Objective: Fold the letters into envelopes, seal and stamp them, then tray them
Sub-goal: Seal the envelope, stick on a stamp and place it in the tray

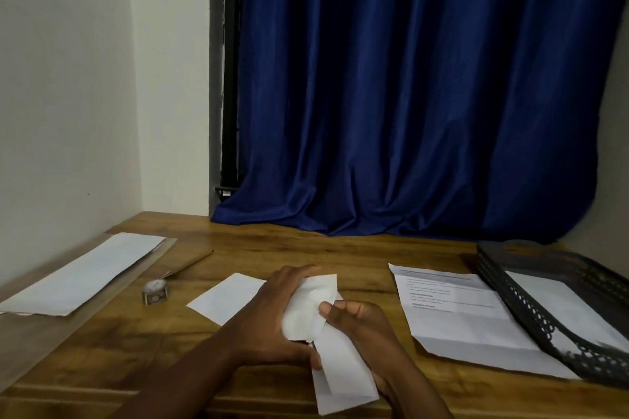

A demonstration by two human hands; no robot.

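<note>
Worktop point(340, 248): wood, blue curtain behind. Black tray point(551, 333) at right already holds a white piece, seemingly a finished envelope. Printed letter point(476, 316) beside it, creased but not yet stuffed. Spare envelopes point(85, 272) far left, another white sheet point(228, 296) centre. Left hand point(272, 316) and right hand point(360, 326) both curl a closed grip round a white envelope point(340, 381) mid-worktop, apparently stuffing it. Sealing and stamping look still ahead; small stamp roll point(155, 291) untouched.

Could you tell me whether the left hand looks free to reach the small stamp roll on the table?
Probably not yet: the left hand grips the envelope together with the right hand. The path to the stamp roll itself looks unobstructed.
</note>
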